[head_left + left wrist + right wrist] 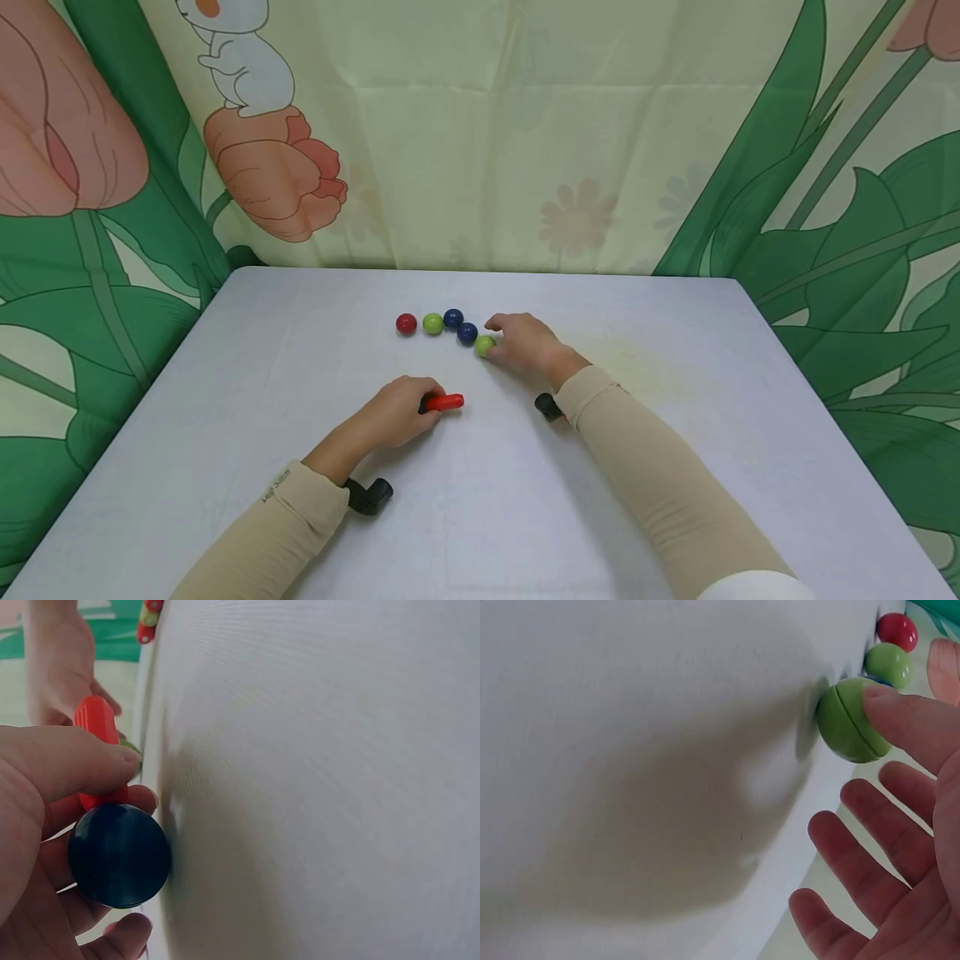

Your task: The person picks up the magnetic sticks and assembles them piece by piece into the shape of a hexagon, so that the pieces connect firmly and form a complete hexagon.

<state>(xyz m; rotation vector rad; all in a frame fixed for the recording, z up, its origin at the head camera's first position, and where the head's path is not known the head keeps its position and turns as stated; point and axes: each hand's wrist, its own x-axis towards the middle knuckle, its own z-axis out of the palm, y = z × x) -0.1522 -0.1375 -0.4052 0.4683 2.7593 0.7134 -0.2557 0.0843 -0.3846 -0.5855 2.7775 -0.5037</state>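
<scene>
My left hand (405, 408) pinches a red ridged rod (446, 402) between thumb and fingers, low over the white table. A dark blue ball (120, 855) sits at the rod's near end in the left wrist view, the fingers curled beside it. Farther back, my right hand (525, 342) touches a light green ball (847, 720) with its thumb, while its other fingers spread apart from the ball. That ball ends a loose row with two dark blue balls, whose nearer one (467, 334) is beside it, another green ball (432, 324) and a red ball (407, 324).
Red pieces with a green ball between them (150, 619) show at the top of the left wrist view; the right sleeve (660, 467) mostly hides that area in the head view. A printed curtain (450, 167) hangs behind the table's far edge (480, 272).
</scene>
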